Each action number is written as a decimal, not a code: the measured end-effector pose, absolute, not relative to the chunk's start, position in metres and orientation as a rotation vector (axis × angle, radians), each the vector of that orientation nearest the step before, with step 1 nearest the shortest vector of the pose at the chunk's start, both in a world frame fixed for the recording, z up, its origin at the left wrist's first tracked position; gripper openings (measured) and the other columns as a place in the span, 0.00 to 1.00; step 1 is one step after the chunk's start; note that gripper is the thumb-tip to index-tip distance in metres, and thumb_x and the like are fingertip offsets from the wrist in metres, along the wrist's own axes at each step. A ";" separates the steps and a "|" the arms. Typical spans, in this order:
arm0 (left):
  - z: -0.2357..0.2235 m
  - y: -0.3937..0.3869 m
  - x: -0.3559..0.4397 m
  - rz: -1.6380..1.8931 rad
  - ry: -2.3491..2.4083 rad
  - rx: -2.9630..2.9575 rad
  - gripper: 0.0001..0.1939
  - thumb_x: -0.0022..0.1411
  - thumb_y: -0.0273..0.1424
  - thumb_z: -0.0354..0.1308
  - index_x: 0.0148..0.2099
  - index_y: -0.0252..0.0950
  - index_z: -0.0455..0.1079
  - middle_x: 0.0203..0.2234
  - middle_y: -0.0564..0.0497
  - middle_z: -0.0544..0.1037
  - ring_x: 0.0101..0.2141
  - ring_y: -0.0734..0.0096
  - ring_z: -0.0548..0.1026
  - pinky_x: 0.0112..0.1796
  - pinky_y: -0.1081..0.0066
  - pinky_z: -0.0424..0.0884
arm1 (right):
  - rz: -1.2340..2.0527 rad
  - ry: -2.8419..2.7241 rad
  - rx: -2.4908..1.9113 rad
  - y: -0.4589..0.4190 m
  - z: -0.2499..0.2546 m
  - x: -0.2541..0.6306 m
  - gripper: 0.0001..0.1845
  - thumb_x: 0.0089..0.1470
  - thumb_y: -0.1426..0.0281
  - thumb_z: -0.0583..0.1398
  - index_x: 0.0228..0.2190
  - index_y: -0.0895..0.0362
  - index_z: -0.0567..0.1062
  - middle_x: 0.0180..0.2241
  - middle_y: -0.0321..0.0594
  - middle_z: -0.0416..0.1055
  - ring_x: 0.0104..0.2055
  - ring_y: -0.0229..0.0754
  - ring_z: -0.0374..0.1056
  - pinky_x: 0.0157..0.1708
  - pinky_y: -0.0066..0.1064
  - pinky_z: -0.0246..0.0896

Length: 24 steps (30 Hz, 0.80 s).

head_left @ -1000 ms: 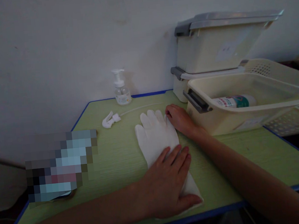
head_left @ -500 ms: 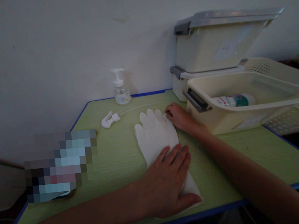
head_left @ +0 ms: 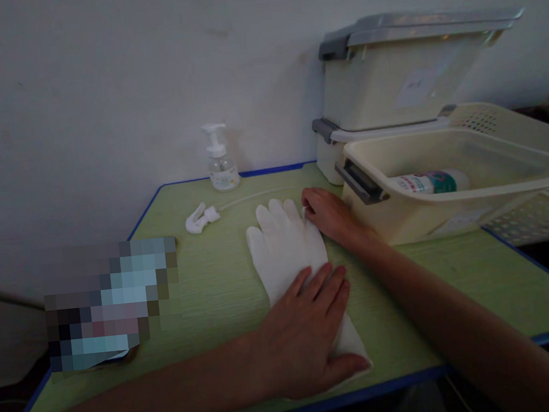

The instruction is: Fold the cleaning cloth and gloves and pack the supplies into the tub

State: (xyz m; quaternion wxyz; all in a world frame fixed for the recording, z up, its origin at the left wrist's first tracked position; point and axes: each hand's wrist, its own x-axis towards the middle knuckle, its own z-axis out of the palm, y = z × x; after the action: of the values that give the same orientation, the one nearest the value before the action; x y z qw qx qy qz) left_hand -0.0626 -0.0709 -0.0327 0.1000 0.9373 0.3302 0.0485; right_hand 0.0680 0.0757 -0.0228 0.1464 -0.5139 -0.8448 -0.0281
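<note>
A white glove [head_left: 283,247] lies flat on the green tabletop [head_left: 205,290], its fingers pointing toward the wall. Across the glove's lower part rests my left hand [head_left: 310,332], open, palm down with the fingers stretched out; it covers much of the palm and cuff. My right hand [head_left: 331,212] is closed at the glove's rightmost finger, pinching its tip between thumb and fingers. That fingertip looks lifted a little off the table.
Behind the glove stand a clear pump bottle [head_left: 223,165] and a white plastic nozzle piece [head_left: 201,219] with a thin tube. At right are an open cream bin [head_left: 421,218] holding a bottle [head_left: 427,183], stacked lidded boxes [head_left: 389,85] and a basket [head_left: 538,219]. A blurred-out phone-like object [head_left: 127,291] lies left.
The pinched glove finger is raised slightly more by my right hand. My left hand stays in place on the glove.
</note>
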 end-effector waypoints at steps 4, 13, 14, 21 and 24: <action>-0.033 -0.072 -0.062 0.132 0.975 2.763 0.40 0.62 0.52 0.35 0.64 0.25 0.42 0.64 0.37 0.43 0.63 0.55 0.41 0.60 0.56 0.41 | -0.144 -2.431 -1.518 0.073 -0.022 0.064 0.15 0.53 0.82 0.46 0.37 0.61 0.68 0.37 0.48 0.69 0.37 0.44 0.63 0.32 0.31 0.51; -0.032 -0.073 -0.063 0.142 0.970 2.744 0.40 0.63 0.52 0.36 0.65 0.24 0.40 0.64 0.37 0.42 0.63 0.55 0.40 0.60 0.55 0.42 | -0.203 -2.386 -1.575 0.076 -0.029 0.064 0.17 0.56 0.80 0.43 0.40 0.61 0.67 0.38 0.50 0.68 0.37 0.45 0.63 0.31 0.32 0.52; -0.032 -0.073 -0.063 0.141 0.970 2.745 0.40 0.63 0.52 0.36 0.65 0.24 0.40 0.64 0.37 0.43 0.63 0.55 0.40 0.60 0.55 0.41 | -0.201 -2.388 -1.568 0.076 -0.030 0.064 0.17 0.56 0.81 0.44 0.40 0.61 0.67 0.38 0.50 0.69 0.37 0.45 0.63 0.31 0.32 0.52; -0.030 -0.071 -0.063 0.117 0.952 2.716 0.41 0.62 0.53 0.36 0.64 0.24 0.41 0.63 0.36 0.42 0.63 0.54 0.40 0.60 0.54 0.42 | -0.187 -2.436 -1.507 0.074 -0.027 0.064 0.16 0.56 0.81 0.45 0.38 0.61 0.69 0.36 0.49 0.70 0.36 0.45 0.64 0.31 0.31 0.52; -0.030 -0.070 -0.063 0.116 0.943 2.719 0.41 0.62 0.53 0.36 0.64 0.24 0.41 0.64 0.36 0.42 0.63 0.54 0.39 0.60 0.54 0.41 | -0.184 -2.471 -1.469 0.073 -0.026 0.066 0.16 0.55 0.81 0.45 0.35 0.61 0.71 0.36 0.48 0.70 0.37 0.44 0.64 0.32 0.31 0.53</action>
State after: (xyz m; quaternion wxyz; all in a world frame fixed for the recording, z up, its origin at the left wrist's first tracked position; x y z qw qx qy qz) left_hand -0.0632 -0.0701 -0.0298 0.1305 0.9360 0.3245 0.0400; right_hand 0.0659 0.0728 -0.0260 0.1304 -0.5056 -0.8505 -0.0633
